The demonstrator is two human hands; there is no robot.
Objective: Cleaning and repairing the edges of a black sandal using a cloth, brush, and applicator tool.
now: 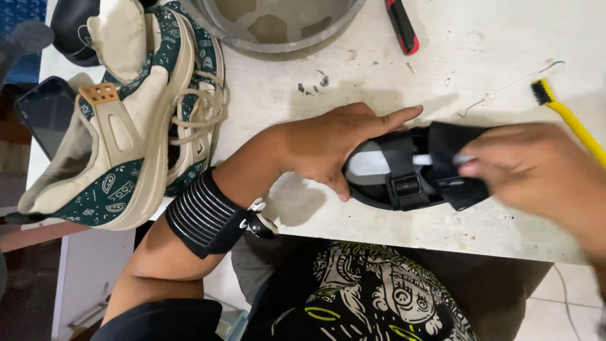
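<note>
The black sandal (404, 173) looks like matt synthetic with a plastic buckle, the sneakers (126, 120) are printed cloth, and the table (379, 82) is scuffed, dull white.

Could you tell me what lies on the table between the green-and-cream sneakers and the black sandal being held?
In the head view, only the person's left hand and wrist lie between the sneakers and the black sandal; the white table there is otherwise bare apart from small dark specks.
</note>
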